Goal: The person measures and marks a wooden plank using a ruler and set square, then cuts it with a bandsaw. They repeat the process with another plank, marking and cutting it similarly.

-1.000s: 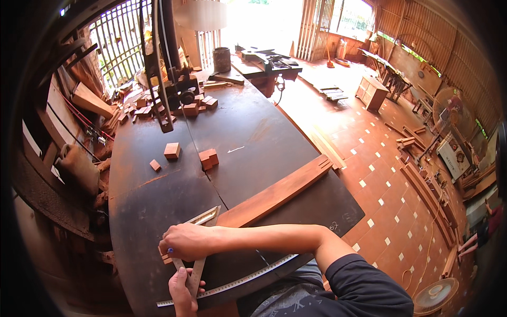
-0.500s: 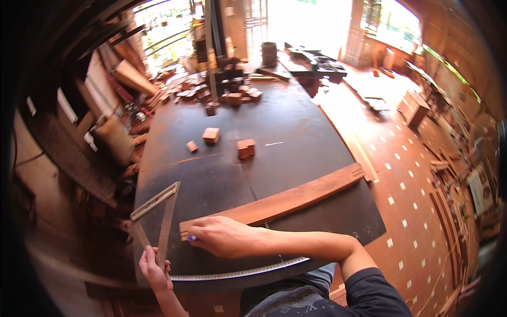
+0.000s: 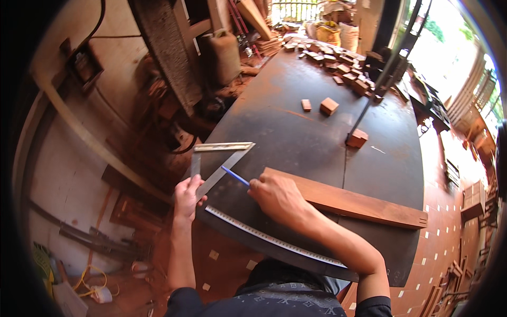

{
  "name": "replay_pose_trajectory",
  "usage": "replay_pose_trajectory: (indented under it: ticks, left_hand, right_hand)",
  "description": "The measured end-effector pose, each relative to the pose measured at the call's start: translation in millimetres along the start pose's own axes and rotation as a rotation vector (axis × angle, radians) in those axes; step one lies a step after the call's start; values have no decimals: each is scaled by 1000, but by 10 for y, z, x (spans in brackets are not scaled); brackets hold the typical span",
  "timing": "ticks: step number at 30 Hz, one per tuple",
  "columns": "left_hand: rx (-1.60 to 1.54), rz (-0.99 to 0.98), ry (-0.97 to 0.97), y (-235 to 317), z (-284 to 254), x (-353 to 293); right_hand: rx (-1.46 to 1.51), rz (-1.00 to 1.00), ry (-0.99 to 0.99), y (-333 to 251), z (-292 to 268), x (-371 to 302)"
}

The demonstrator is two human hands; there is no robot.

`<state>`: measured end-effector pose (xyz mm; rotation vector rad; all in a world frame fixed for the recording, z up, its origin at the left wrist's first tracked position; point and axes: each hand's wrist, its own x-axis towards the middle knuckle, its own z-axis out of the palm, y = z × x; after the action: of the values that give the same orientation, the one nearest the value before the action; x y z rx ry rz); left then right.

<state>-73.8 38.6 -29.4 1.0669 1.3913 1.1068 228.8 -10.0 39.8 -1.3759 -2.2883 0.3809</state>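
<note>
My left hand (image 3: 187, 198) grips the lower end of a metal triangular square (image 3: 224, 172), held up over the left edge of the dark table (image 3: 296, 137). In my closed right hand (image 3: 280, 196) is a blue pen (image 3: 236, 176), its tip directed left toward the square's slanting arm; whether they touch I cannot tell. Beneath and beyond that hand lies a long reddish-brown wooden board (image 3: 364, 204), slanting away to the right, with grooves at its right end. My right hand and forearm cover part of its near side.
A white measuring strip (image 3: 269, 239) runs along the table's near edge. Small wooden blocks, including one cube (image 3: 329, 106), lie farther up, with several more piled (image 3: 343, 68) at the far end. A dark upright machine post (image 3: 375, 79) rises at the far right. Left stands a plastic jug (image 3: 224, 57).
My view has swung left. My right hand, with the pen, has lifted from the board's left end and moved toward the square. The left hand keeps its hold, the square now turned differently.
</note>
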Motion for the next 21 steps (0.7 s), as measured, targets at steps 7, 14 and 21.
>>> replay_pose_trajectory:
  ticks: [7,14,21]
  left_hand:
    - [101,-8,-27,33,-17,7]
    - [381,196,93,-45,-74,177]
    - [1038,296,146,116,-90,214]
  right_hand:
    - [-94,-21,12,138,420,782]
    - [-238,-50,138,276,729,1211]
    - [-285,103,43,268,762,1389]
